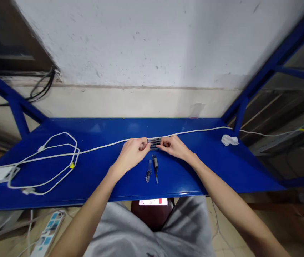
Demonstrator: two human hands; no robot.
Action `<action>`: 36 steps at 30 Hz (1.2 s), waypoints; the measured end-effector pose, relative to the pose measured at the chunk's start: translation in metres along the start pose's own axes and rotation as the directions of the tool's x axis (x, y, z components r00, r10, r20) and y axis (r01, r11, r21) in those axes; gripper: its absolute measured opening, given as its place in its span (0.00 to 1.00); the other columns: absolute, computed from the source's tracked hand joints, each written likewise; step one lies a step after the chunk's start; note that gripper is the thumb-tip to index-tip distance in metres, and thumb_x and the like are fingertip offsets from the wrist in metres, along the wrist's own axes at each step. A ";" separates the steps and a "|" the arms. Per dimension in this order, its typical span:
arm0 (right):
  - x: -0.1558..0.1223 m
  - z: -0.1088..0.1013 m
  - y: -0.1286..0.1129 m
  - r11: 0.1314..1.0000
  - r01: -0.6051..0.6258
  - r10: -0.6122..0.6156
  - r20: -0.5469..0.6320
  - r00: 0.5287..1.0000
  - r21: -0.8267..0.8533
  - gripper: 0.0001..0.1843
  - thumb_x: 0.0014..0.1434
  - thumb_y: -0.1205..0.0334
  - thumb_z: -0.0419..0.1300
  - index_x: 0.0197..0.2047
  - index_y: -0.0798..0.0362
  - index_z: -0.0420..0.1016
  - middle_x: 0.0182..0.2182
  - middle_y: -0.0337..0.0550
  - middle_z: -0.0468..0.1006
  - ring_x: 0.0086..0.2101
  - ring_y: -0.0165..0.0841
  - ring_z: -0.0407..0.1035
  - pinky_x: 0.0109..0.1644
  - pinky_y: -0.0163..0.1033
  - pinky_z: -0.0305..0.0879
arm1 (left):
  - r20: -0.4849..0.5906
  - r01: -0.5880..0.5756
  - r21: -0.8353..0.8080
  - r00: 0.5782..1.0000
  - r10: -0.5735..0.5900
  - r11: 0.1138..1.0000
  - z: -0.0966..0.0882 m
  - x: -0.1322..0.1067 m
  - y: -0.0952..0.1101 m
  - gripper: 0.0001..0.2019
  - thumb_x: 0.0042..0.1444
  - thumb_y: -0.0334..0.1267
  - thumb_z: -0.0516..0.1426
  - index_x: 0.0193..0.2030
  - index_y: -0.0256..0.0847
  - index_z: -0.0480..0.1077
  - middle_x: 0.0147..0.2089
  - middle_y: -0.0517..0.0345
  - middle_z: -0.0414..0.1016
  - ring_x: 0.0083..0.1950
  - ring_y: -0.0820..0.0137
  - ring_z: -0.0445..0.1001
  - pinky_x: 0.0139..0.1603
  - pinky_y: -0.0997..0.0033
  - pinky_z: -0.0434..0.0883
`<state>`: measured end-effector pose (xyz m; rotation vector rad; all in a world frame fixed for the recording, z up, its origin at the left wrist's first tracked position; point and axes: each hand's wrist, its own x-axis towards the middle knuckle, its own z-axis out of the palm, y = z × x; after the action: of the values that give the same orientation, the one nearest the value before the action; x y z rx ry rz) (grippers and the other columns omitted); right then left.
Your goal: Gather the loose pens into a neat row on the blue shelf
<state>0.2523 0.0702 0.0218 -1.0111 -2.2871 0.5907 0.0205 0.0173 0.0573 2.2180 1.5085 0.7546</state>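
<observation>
Several slim dark pens (154,143), bunched side by side, sit pinched between closed left hand (132,151) and right hand (175,146).

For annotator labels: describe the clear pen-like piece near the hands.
On the blue table, find the left hand and right hand gripping a dark bundle. Just nearer the person lie two slim pieces; the clear piece is the left one, see-through, unlike the dark piece beside it.
</observation>
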 end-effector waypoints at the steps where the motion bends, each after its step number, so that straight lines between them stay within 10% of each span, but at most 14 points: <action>1: 0.000 -0.001 -0.001 1.000 0.005 -0.005 0.006 1.000 -0.013 0.18 0.66 0.53 0.61 0.28 0.55 0.71 0.18 0.31 0.63 0.20 0.24 0.52 0.29 0.32 0.46 | 0.060 0.085 -0.040 0.995 -0.082 0.996 -0.001 -0.010 0.005 0.15 0.66 0.46 0.51 0.28 0.44 0.60 0.18 0.67 0.59 0.20 0.74 0.56 0.28 0.71 0.50; 5: 0.000 -0.002 -0.009 0.996 0.054 -0.052 0.037 0.998 -0.069 0.18 0.68 0.55 0.60 0.28 0.55 0.71 0.18 0.31 0.63 0.20 0.24 0.53 0.30 0.32 0.47 | 0.125 0.260 0.048 0.956 -0.264 0.965 0.006 -0.041 0.016 0.15 0.68 0.46 0.50 0.30 0.44 0.63 0.18 0.66 0.63 0.21 0.72 0.60 0.28 0.71 0.52; 13: -0.001 0.001 -0.020 0.982 0.126 -0.111 0.112 0.987 -0.138 0.20 0.70 0.55 0.60 0.27 0.55 0.70 0.19 0.31 0.62 0.22 0.24 0.52 0.32 0.34 0.46 | 0.221 0.194 0.356 0.933 -0.284 0.914 0.025 -0.029 0.029 0.19 0.68 0.46 0.49 0.26 0.43 0.64 0.28 0.54 0.74 0.37 0.57 0.78 0.33 0.66 0.57; 27: -0.004 0.005 -0.037 0.983 0.159 -0.130 0.271 0.954 -0.086 0.22 0.70 0.55 0.59 0.25 0.54 0.67 0.18 0.31 0.59 0.22 0.25 0.50 0.31 0.36 0.43 | 0.415 0.095 0.340 0.878 -0.240 0.936 -0.015 -0.015 0.011 0.15 0.61 0.44 0.54 0.25 0.43 0.63 0.27 0.59 0.74 0.29 0.67 0.72 0.30 0.69 0.56; 31: -0.004 0.008 -0.036 0.986 0.148 -0.120 0.284 0.951 -0.080 0.25 0.69 0.51 0.60 0.23 0.54 0.66 0.18 0.32 0.59 0.21 0.25 0.48 0.31 0.36 0.42 | 0.395 0.167 0.205 0.887 -0.238 0.964 -0.044 0.008 0.004 0.15 0.55 0.43 0.56 0.20 0.43 0.63 0.18 0.63 0.69 0.20 0.72 0.66 0.25 0.71 0.56; 36: -0.008 0.019 -0.043 0.984 0.138 -0.108 0.240 0.965 -0.113 0.26 0.69 0.50 0.58 0.22 0.53 0.65 0.17 0.32 0.60 0.21 0.25 0.48 0.31 0.36 0.43 | 0.040 -0.024 0.106 0.999 0.020 0.994 -0.051 0.053 -0.013 0.12 0.53 0.41 0.57 0.20 0.41 0.66 0.18 0.64 0.66 0.22 0.74 0.63 0.27 0.73 0.56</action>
<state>0.2219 0.0345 0.0300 -0.8886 -2.6033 0.5396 -0.0050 0.0708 0.1029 2.3169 1.5410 0.6472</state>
